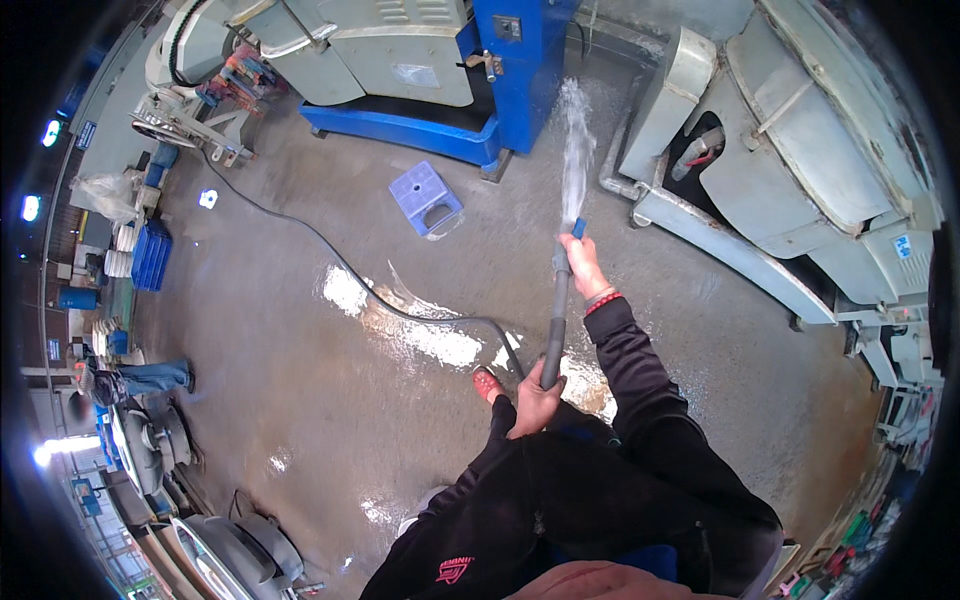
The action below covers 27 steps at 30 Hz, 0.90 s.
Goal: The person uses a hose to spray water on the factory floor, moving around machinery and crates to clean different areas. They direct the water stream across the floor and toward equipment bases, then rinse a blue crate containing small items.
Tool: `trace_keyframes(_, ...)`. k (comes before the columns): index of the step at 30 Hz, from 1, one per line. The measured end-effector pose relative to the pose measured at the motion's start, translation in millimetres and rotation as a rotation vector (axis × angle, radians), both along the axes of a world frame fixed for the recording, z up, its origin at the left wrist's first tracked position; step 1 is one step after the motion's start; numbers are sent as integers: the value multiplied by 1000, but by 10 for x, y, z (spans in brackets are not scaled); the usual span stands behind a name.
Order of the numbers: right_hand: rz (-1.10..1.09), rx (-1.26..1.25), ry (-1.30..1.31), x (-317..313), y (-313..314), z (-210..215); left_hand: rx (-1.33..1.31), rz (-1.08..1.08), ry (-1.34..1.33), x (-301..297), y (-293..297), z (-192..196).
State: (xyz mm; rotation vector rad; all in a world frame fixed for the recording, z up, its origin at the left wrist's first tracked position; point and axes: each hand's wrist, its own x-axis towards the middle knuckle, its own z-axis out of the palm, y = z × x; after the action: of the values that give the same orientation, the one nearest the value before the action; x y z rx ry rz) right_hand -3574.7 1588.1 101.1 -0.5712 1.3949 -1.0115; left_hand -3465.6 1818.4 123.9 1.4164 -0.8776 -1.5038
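Observation:
Both my hands are on a grey water hose (pixel 561 300) with a stiff, pipe-like front part. My right hand (pixel 588 268) is wrapped round it near the front end, beside a small blue piece (pixel 579 229) that looks like a valve handle. Farther back, my left hand (pixel 537 406) grips the thicker grey section close to my body. A white jet of water (pixel 577 150) shoots from the front end, away from me, onto the floor between two machines. Behind the left hand, the rest of the hose is hidden by my clothes.
A blue plastic stool (pixel 425 198) is on the wet floor. A black cable or thin hose (pixel 330 247) curves from the far left towards my left hand. Large machines stand far ahead, one with a blue base (pixel 400 133), another grey (pixel 740 240). Another person (pixel 150 377) is at left.

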Motion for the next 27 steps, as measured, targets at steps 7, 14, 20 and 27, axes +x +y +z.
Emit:
trace_keyframes(7,-54,88,-64,-247,260,-216,140,-132,-87,67,45,102)
trace_keyframes(14,-87,35,-150,-528,251,-181,-15,-371,-227,-56,-57,219)
trace_keyframes(20,-210,386,-342,-845,1007,-1092,11,-472,-304,-61,54,162)
trace_keyframes(27,-364,614,-516,-947,1611,-1748,60,-654,-462,-64,61,159)
